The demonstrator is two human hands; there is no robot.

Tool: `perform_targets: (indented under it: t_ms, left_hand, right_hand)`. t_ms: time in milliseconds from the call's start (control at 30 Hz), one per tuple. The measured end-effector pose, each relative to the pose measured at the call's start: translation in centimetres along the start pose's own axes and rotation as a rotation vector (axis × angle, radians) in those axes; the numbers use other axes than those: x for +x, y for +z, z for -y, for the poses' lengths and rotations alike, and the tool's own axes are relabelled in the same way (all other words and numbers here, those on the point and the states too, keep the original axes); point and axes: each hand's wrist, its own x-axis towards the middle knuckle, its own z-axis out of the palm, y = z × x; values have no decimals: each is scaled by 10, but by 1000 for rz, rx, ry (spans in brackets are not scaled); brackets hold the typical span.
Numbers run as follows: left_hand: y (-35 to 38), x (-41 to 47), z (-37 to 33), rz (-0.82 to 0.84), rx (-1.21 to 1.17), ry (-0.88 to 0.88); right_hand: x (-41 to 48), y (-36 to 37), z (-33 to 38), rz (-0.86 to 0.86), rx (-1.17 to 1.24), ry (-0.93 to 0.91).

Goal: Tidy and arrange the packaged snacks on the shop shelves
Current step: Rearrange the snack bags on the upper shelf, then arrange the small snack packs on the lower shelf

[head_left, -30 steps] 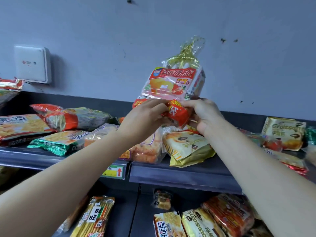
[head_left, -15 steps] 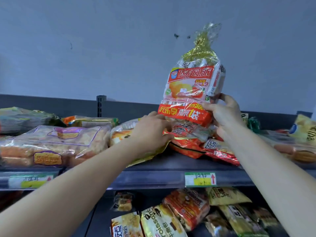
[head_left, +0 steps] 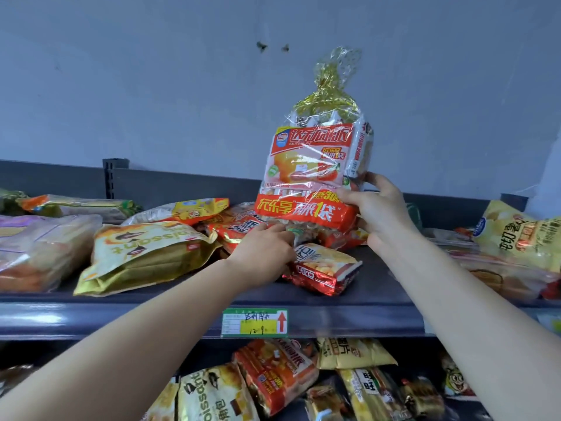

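Note:
A tall clear bag of pies (head_left: 315, 165) with a red label and a gold twisted top stands upright on the top shelf (head_left: 334, 317). My right hand (head_left: 376, 214) grips its right side, thumb across the front and fingers behind. My left hand (head_left: 267, 253) reaches under the bag's lower left corner and touches the packets there; its fingertips are hidden. A small red and white snack packet (head_left: 328, 268) lies just in front of the bag. Red packets (head_left: 236, 229) are piled to the bag's left.
A gold croissant pouch (head_left: 145, 253) and a clear bread bag (head_left: 36, 247) lie flat to the left. Yellow chip bags (head_left: 522, 232) sit at the right. A green price tag (head_left: 255, 322) hangs on the shelf edge. The lower shelf holds several more packets (head_left: 273, 375).
The view has swung right along the shelf. The tall bag has come down from the air and now stands on the shelf. My left hand dropped from the bag to its base.

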Motion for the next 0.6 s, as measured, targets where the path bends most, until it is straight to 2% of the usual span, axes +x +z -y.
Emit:
perform_targets:
  t_ms: [100, 367, 467, 600]
  left_hand:
    - [3, 5, -6, -72, -101, -131]
    - [-13, 16, 9, -449, -807, -747]
    - [-23, 16, 32, -609, -1087, -939]
    - [-34, 4, 59, -728, -1244, -1099]
  right_hand:
    - [7, -11, -1, 13, 9, -15]
    - [21, -33, 6, -103, 51, -155]
    - [24, -44, 12, -135, 84, -149]
    - [29, -62, 14, -120, 41, -85]
